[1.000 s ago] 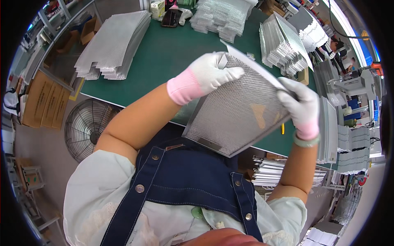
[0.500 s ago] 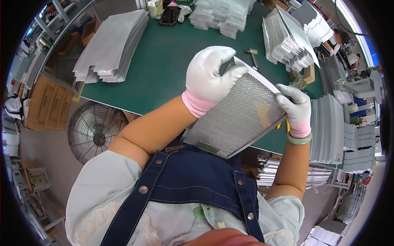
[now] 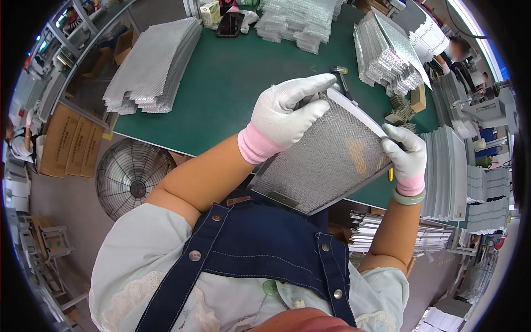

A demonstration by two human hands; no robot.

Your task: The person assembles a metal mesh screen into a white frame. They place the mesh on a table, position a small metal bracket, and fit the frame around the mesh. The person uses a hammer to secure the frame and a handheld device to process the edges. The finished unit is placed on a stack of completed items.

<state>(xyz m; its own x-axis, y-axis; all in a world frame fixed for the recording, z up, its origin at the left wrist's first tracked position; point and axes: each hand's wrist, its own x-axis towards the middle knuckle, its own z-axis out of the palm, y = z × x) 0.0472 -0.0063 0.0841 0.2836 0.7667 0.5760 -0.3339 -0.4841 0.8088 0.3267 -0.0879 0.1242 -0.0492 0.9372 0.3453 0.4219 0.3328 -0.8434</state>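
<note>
I hold a framed metal mesh filter panel [image 3: 326, 160] tilted in front of my apron, its lower edge close to my waist. It has a silvery mesh face, a pale frame strip along the far edge and a small plate near the lower edge. White gloves with pink cuffs cover both hands. My left hand [image 3: 290, 113] is closed at the panel's upper left corner, thumb and forefinger about the frame. At the right corner my right hand [image 3: 406, 152] grips the frame, its fingertips over the edge. Beyond the panel a hammer [image 3: 344, 83] lies on the green table [image 3: 232, 72].
Stacks of mesh sheets stand at the table's left [image 3: 155, 61], back [image 3: 296, 25] and right [image 3: 387, 52]. Small metal parts [image 3: 401, 110] lie by a wooden block [image 3: 418, 98]. A phone [image 3: 229, 25] lies at the back. A floor fan [image 3: 135, 180] stands at the left; white panels [image 3: 442, 174] stand at the right.
The panel's far edge has shifted slightly right and nearer to me. Both hands moved with it, the left one turning so its forefinger lies straighter along the corner.
</note>
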